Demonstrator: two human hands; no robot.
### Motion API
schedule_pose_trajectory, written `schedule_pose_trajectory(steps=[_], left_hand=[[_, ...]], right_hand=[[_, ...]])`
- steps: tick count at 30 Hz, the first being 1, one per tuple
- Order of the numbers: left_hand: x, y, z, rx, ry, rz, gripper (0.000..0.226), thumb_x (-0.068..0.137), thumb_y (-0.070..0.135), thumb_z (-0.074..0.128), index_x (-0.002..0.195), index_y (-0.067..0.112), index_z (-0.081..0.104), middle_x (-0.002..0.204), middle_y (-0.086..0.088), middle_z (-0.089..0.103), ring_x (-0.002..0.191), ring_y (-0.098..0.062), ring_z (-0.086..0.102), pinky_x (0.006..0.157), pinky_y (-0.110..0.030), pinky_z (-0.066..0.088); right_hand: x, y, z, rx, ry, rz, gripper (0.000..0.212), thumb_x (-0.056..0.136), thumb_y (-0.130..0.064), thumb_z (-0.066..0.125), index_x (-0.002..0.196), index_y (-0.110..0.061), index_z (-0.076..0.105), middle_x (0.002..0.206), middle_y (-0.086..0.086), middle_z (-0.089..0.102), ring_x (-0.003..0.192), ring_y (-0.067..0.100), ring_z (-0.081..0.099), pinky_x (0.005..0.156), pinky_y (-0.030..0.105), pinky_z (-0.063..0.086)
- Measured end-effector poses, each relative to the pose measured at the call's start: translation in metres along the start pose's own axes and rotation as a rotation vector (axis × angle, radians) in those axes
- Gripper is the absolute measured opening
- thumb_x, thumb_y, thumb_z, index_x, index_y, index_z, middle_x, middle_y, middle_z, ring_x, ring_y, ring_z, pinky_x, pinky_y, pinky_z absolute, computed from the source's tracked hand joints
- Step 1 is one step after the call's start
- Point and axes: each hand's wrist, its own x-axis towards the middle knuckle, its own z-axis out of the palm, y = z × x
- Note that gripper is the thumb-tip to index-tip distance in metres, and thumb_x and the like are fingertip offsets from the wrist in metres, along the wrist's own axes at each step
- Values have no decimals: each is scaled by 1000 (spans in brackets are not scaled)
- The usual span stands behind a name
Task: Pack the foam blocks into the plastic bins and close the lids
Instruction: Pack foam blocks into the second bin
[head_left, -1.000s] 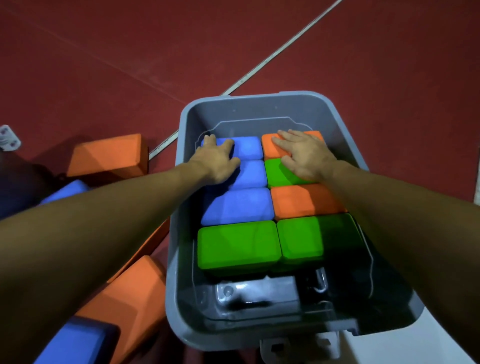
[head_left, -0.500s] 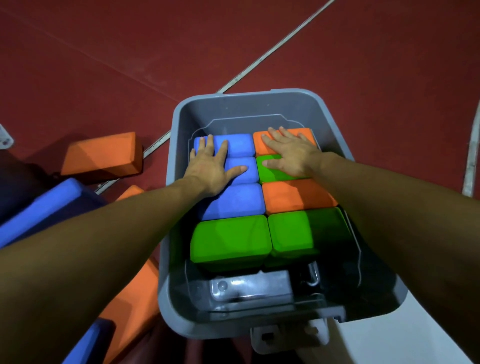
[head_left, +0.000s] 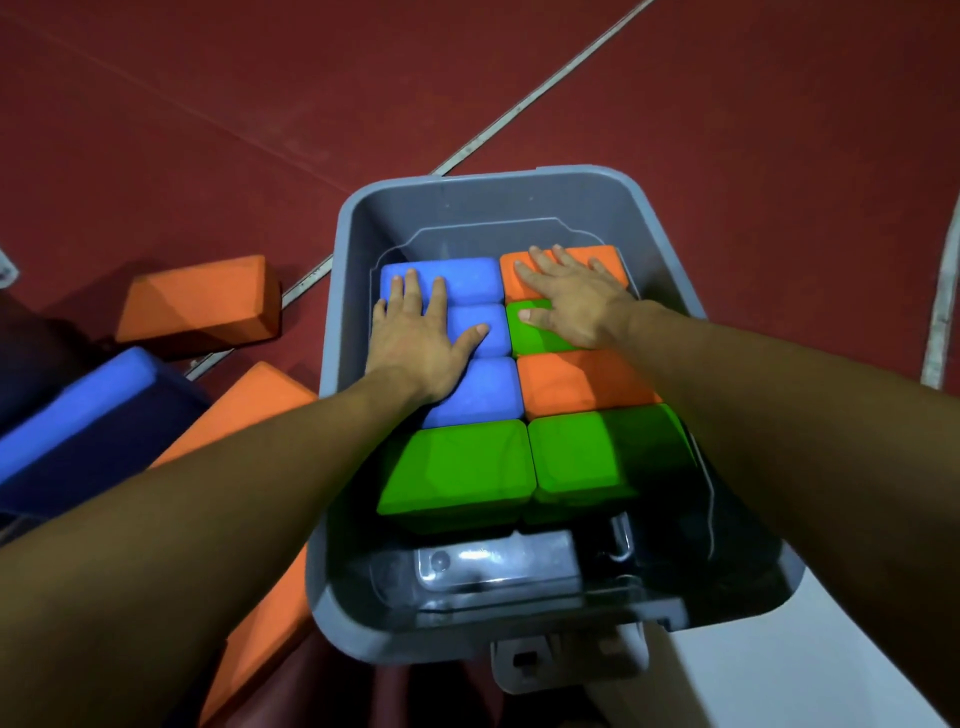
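Note:
A grey plastic bin (head_left: 670, 234) stands on the floor in front of me, with foam blocks packed in two columns. The left column holds blue blocks (head_left: 478, 400) and a green block (head_left: 457, 473) nearest me. The right column runs orange (head_left: 608, 260), green (head_left: 530, 338), orange (head_left: 582, 384), green (head_left: 576, 457). My left hand (head_left: 421, 343) lies flat, fingers spread, on the far blue blocks. On the far orange and green blocks my right hand (head_left: 576, 301) rests flat. Neither hand grips anything.
Loose blocks lie on the red floor left of the bin: an orange one (head_left: 197, 301), a blue one (head_left: 78, 415) and more orange ones (head_left: 260, 400). The bin's near end shows bare clear bottom (head_left: 493, 566). A latch (head_left: 566, 660) hangs at its near rim. White floor lines cross behind.
Both hands stay flat on the far blocks; the left hand has slid slightly toward me and spread its fingers. The view has shifted, showing more loose blocks at left.

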Motion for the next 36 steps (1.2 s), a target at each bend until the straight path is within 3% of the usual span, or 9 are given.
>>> schedule_pose_trajectory(steps=[7,11,20,23,30,36], left_hand=[[5,2,-8,42,-106,7,89,91,73,25,157,15,6,163,-19,-1,150,-35,-1,120,-51,9],[-3,4,-30,-107,-110,-41,98,84,75,46,155,13,18,160,-20,17,146,-36,22,115,-45,25],[-58,28,-128,-88,-38,96,77,91,56,54,145,4,36,149,-20,40,137,-34,38,110,-43,34],[-81,37,-170,-40,-23,136,75,93,52,56,146,3,37,149,-21,42,137,-34,39,111,-38,32],[-134,61,-233,-23,21,190,62,90,48,61,136,7,50,132,-21,57,120,-36,54,100,-38,44],[-156,65,-216,-10,-21,169,73,94,50,55,147,4,36,149,-19,43,137,-32,40,109,-36,33]], right_hand=[[-6,-7,1,-14,55,30,67,100,-50,44,156,-27,16,164,1,15,150,27,14,119,47,20],[-27,-12,-9,49,140,27,79,93,-49,57,155,-34,12,150,7,45,134,32,44,106,45,41],[-106,-26,-102,8,165,42,84,89,-52,61,156,-30,15,147,18,47,133,36,44,106,38,40],[-147,-31,-139,9,224,28,82,90,-51,61,156,-28,18,146,17,48,133,36,45,105,36,39],[-239,-33,-183,6,273,51,82,90,-51,61,156,-29,18,139,15,55,128,34,49,101,35,42],[-261,-41,-160,88,277,5,81,91,-50,62,156,-22,21,156,6,36,140,27,38,112,33,33]])
